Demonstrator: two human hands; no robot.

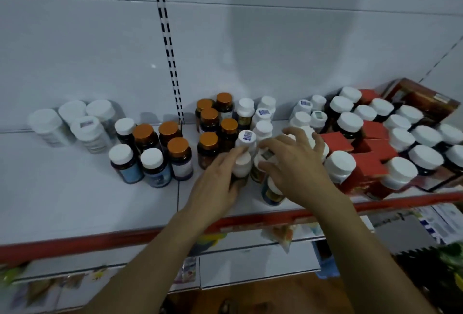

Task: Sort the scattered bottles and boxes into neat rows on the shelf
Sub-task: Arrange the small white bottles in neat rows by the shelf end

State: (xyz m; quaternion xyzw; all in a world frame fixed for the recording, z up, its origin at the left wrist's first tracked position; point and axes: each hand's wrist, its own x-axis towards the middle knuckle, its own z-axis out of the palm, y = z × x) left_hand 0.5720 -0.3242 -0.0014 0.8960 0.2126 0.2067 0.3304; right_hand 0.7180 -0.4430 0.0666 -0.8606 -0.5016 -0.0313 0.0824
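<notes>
White shelf (75,188), smooth and flat, with a glossy red front lip; plain white back panel (275,50) behind, crossed by a slotted upright (170,58). Crowded along the back and middle, loose clusters of round containers: pale tubs (75,125) at far left, amber bottles (209,123) with copper-orange caps in the centre, dark bottles (349,123) with white caps at right, mixed among red boxes (370,160) of cardboard standing askew. Left hand (215,183) curled round the body of a white-capped bottle (242,163), upright near the front middle. Right hand (293,163) just beside, fingers splayed wide and slightly bent, tips resting on neighbouring white caps.
</notes>
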